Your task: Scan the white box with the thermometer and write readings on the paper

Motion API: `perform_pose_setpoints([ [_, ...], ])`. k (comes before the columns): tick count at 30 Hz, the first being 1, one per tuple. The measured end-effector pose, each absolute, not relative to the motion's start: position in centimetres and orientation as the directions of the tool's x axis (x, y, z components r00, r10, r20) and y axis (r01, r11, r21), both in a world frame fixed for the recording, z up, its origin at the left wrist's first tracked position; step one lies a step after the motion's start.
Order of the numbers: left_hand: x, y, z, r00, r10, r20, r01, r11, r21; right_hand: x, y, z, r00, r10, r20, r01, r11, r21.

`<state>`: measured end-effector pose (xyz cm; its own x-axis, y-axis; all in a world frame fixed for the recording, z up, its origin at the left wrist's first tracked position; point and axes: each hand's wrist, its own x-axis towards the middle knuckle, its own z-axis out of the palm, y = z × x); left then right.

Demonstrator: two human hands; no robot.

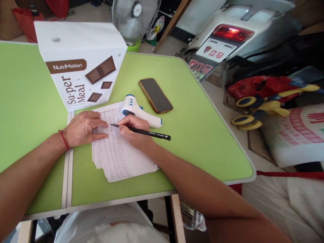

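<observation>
My right hand [135,130] grips a black pen [149,133], its tip resting on or just over a sheet of paper [131,158]. Rows of small handwriting cover the left part of the sheet, while its right part is blank. With fingers and thumb apart, my left hand [84,127] lies flat on the paper's upper left edge; a red string bracelet circles that wrist. A white and blue infrared thermometer [141,114] lies across the top of the paper, just beyond my right hand.
A white NutriMotion box [83,64] stands on the green folding table [197,145] behind my left hand. To the right of the thermometer lies a phone [155,95]. A fan [135,18], a white scooter [227,33] and a printed sack [296,135] stand beyond the table.
</observation>
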<state>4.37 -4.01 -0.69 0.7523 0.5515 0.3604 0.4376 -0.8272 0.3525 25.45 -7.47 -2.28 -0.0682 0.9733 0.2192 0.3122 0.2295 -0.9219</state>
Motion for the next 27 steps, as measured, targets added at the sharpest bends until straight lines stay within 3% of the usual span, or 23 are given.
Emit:
perform_pose_setpoints([
  [27, 4.36, -3.94, -0.75, 0.754, 0.548, 0.361, 0.435, -0.829, 0.352, 25.54, -7.45, -1.95, -0.055, 0.974, 0.221, 0.359, 0.226, -0.906],
])
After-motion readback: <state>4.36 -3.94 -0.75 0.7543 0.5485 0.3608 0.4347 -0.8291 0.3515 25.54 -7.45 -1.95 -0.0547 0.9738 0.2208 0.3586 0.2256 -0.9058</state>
